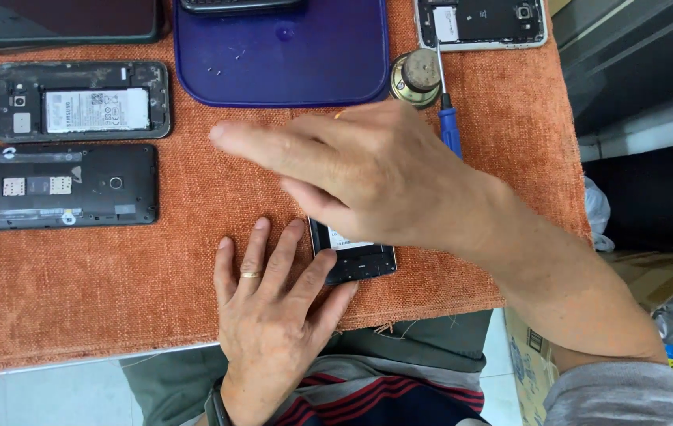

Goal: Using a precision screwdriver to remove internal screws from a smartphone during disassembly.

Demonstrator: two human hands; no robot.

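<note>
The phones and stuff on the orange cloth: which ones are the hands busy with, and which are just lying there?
Busy with:
- small open phone, under the left hand and right hand

Just lying there:
- two opened phones
- blue tray
- screwdriver
- brass pot
- phone at the top

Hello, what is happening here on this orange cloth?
A person works on opened phones laid on an orange cloth. The left hand rests flat beside a small dark phone, fingertips touching its edge. The right hand hovers above it, fingers spread, holding nothing. Two more open phones lie at the left, a blue tray with tiny screws and a screwdriver behind.
</note>
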